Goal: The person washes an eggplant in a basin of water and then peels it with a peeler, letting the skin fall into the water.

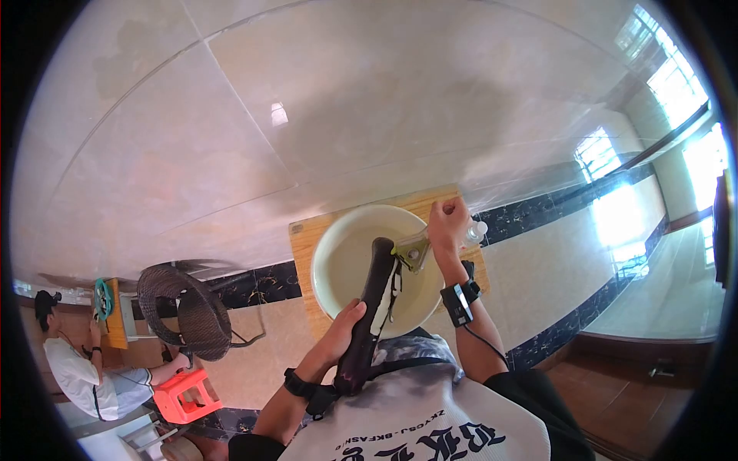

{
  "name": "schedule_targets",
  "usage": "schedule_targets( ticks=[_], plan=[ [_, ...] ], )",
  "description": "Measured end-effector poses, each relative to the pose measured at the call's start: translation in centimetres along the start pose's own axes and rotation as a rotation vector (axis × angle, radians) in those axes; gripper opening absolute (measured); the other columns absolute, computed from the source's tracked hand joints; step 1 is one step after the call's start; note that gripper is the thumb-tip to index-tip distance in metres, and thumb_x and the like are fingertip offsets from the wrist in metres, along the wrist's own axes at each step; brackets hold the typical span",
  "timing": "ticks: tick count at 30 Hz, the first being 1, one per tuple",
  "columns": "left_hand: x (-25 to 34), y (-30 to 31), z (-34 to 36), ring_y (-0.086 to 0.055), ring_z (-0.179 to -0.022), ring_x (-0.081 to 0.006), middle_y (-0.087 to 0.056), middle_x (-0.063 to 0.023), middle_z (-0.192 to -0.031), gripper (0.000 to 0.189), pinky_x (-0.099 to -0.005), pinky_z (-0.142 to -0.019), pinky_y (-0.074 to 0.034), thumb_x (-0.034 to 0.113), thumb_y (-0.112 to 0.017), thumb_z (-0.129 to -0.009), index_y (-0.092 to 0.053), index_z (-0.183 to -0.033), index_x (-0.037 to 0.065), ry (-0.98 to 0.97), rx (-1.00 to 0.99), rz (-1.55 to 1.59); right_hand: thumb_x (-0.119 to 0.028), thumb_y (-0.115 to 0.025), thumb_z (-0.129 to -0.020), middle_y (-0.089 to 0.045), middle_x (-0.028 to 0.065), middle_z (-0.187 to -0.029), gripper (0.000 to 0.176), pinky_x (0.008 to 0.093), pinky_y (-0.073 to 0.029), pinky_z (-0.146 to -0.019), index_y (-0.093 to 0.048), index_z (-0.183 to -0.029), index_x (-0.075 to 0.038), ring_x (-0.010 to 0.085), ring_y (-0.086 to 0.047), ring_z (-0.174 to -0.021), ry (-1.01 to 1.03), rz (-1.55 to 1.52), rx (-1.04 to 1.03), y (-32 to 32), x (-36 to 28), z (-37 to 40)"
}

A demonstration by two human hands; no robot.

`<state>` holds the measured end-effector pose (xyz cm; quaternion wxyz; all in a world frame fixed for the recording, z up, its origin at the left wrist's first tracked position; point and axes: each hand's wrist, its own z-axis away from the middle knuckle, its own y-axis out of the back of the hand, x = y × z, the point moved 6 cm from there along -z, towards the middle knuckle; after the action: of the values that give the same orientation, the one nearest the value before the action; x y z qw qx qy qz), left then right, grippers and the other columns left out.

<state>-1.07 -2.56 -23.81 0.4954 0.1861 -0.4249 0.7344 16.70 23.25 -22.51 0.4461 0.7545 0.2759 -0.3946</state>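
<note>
Purple-black eggplant lies lengthwise over the cream basin, which sits on a wooden board. L hand is clenched round the eggplant's near end, fingers wrapped tight. R hand is up at the far tip, fingers pinching a metal peeler w/ its head touching the eggplant's top. I see a pale strip down its right flank. Clear bottle just beside R hand. Another person sits far left, by a red stool.
</note>
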Motion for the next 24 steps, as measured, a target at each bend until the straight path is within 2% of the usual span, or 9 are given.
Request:
schedule_targets(
  ticks=[5,8,11,13,16,20,22,24],
  plan=[
    [-0.8,0.4,0.6,-0.068,-0.059,-0.02,-0.065,-0.0106,-0.088,0.05,-0.0345,-0.051,-0.06,0.053,-0.046,-0.106,-0.049,-0.13,0.009,0.032,-0.01,0.078,-0.008,-0.069,-0.079,-0.065,0.0161,-0.065,0.015,0.0421,-0.05,-0.059,-0.059,-0.072,0.0,0.0305,-0.063,-0.059,-0.057,0.067,0.105,0.3,2.8,-0.5],
    [-0.8,0.5,1.2,-0.068,-0.059,-0.0224,-0.065,-0.0133,-0.087,0.053,-0.0357,-0.052,-0.061,0.055,-0.048,-0.105,-0.048,-0.131,0.009,0.038,-0.012,0.097,-0.011,-0.069,-0.082,-0.061,0.0106,-0.065,0.018,0.0366,-0.047,-0.058,-0.059,-0.074,0.002,0.0193,-0.06,-0.06,-0.133,0.005,0.039,0.7,3.9,-0.7],
    [-0.8,0.6,1.1,-0.068,-0.06,-0.0244,-0.066,-0.0154,-0.089,0.055,-0.0365,-0.053,-0.061,0.056,-0.049,-0.104,-0.048,-0.132,0.009,0.121,0.0,0.229,-0.011,-0.071,-0.08,-0.063,0.0121,-0.064,0.018,0.0374,-0.047,-0.057,-0.059,-0.074,0.001,0.0229,-0.06,-0.057,-0.376,-0.234,-0.068,-0.7,7.7,-0.3],
    [-1.4,0.7,0.8,-0.069,-0.062,-0.0256,-0.066,-0.0163,-0.091,0.057,-0.0366,-0.054,-0.061,0.057,-0.049,-0.104,-0.047,-0.133,0.008,0.233,0.002,0.362,-0.012,-0.072,-0.081,-0.062,0.011,-0.063,0.019,0.0372,-0.046,-0.056,-0.059,-0.074,0.001,0.0212,-0.059,-0.057,-0.267,-0.202,-0.133,0.1,4.5,0.6],
    [-1.2,1.0,-0.3,-0.069,-0.064,-0.0237,-0.066,-0.0165,-0.093,0.056,-0.0342,-0.056,-0.06,0.054,-0.051,-0.105,-0.046,-0.133,0.006,0.164,0.105,0.447,-0.012,-0.072,-0.083,-0.059,0.0093,-0.061,0.02,0.037,-0.045,-0.055,-0.057,-0.074,-0.001,0.0191,-0.057,-0.056,-0.061,-0.127,-0.105,1.0,1.4,1.1],
    [0.3,2.7,-1.2,-0.068,-0.066,-0.0212,-0.067,-0.0146,-0.094,0.054,-0.0326,-0.056,-0.059,0.049,-0.054,-0.105,-0.045,-0.134,0.005,-0.102,0.219,-0.035,-0.009,-0.071,-0.085,-0.055,0.0073,-0.059,0.02,0.0363,-0.044,-0.054,-0.054,-0.076,-0.002,0.017,-0.056,-0.055,0.199,-0.043,-0.017,1.2,0.1,0.9],
    [0.3,3.6,-1.6,-0.068,-0.066,-0.0203,-0.067,-0.0139,-0.094,0.051,-0.0328,-0.056,-0.06,0.047,-0.056,-0.105,-0.045,-0.134,0.007,-0.178,0.271,-0.196,-0.008,-0.07,-0.086,-0.054,0.0075,-0.059,0.019,0.0369,-0.045,-0.054,-0.053,-0.078,-0.003,0.0171,-0.057,-0.055,0.192,-0.024,-0.068,0.8,0.1,1.3],
    [0.2,3.7,-1.7,-0.068,-0.065,-0.0208,-0.066,-0.0139,-0.095,0.052,-0.0335,-0.056,-0.06,0.049,-0.055,-0.105,-0.045,-0.134,0.007,-0.185,0.256,-0.178,-0.008,-0.07,-0.087,-0.054,0.0074,-0.059,0.019,0.0365,-0.045,-0.053,-0.053,-0.079,-0.003,0.017,-0.058,-0.055,0.179,-0.036,-0.118,0.9,0.0,1.8]
  ],
)
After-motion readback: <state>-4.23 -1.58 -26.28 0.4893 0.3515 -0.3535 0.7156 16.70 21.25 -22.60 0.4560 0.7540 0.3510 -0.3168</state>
